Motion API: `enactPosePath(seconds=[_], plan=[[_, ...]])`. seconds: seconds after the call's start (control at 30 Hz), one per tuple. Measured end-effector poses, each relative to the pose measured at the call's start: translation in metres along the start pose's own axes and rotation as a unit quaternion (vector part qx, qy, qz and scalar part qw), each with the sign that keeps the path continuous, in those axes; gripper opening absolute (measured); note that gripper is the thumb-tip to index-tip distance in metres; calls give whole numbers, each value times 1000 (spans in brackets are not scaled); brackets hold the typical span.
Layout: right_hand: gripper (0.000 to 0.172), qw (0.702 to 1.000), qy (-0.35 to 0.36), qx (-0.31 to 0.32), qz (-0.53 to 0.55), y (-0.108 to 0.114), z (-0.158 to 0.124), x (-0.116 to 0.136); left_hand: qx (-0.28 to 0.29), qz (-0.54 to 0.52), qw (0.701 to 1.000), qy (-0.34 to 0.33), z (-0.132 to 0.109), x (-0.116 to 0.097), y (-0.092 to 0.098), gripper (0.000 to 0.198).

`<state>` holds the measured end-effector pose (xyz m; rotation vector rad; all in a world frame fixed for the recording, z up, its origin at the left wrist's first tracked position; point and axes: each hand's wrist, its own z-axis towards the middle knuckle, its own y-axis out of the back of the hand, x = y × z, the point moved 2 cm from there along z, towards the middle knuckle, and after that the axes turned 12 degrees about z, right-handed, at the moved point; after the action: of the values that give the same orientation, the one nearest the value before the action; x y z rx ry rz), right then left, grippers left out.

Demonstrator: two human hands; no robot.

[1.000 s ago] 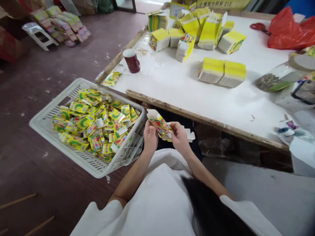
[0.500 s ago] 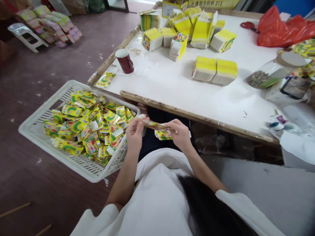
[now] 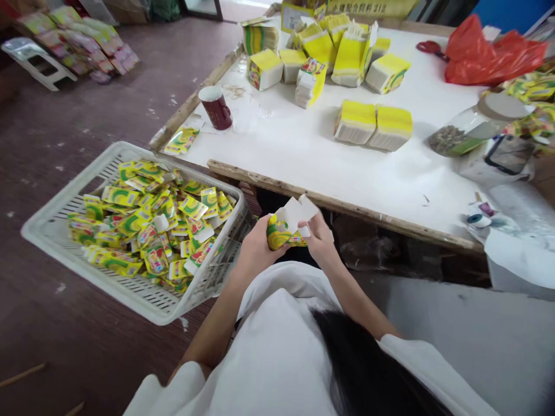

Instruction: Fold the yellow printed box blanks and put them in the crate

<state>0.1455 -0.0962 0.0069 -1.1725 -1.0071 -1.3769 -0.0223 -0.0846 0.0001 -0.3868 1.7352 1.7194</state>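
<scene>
My left hand [image 3: 255, 249] is wrapped round a small yellow and green printed carton [image 3: 280, 229], held just below the table's near edge. White flaps [image 3: 297, 211] stand open at the carton's top. My right hand [image 3: 319, 238] pinches the same carton at its right side, with more flat cartons tucked under its fingers. A white slatted plastic basket [image 3: 56, 214] stands to the left of my hands and is filled with several folded yellow cartons [image 3: 151, 222] of the same print.
The white table [image 3: 303, 150] with a rough wooden edge carries stacks of flat yellow cartons [image 3: 373, 122], a dark red mug [image 3: 215, 107], a red plastic bag [image 3: 489, 55], a clear bag and a phone. A white stool [image 3: 32, 60] and coloured packets lie on the floor far left.
The carton has gone from lying flat and edge-on between my hands to standing opened, with its white flaps raised. The camera view has shifted a little to the right.
</scene>
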Motion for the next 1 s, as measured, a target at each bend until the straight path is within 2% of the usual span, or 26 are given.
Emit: enactPosePath(seconds=[0.1,0.17,0.27,0.33,0.43,0.5,0.53,0.67,0.73,0.83,0.93,1.0], plan=[[45,994,-92,4,62,-2,2,-5,-83,94,991,-49,0,4,-2,69],[46,990,-125,-5,66,-2,5,-5,-143,153,976,-63,2,6,-1,65],[48,978,-181,33,99,-4,9,-5,-196,196,958,-73,4,8,-2,58],[49,957,-222,56,176,-7,9,-8,-215,190,955,-69,4,7,-3,56],[51,902,-283,82,316,-16,5,-17,-223,153,962,-46,2,7,-5,60],[51,882,-295,91,356,-20,0,-23,-214,121,969,-32,2,9,-5,67],[50,885,-286,89,358,-20,-1,-26,-205,109,972,-28,2,10,-4,71],[50,938,-197,57,279,-14,2,-25,-132,99,986,-36,4,11,-5,89],[53,959,-168,49,224,-12,7,-21,-65,107,990,-67,4,7,-9,85],[60,958,-183,69,208,-14,11,-19,14,109,988,-110,-1,0,-15,75],[63,940,-223,121,228,-19,8,-23,21,94,990,-104,-5,-3,-14,65],[59,949,-207,133,196,-21,4,-26,28,86,993,-80,-5,0,-13,60]])
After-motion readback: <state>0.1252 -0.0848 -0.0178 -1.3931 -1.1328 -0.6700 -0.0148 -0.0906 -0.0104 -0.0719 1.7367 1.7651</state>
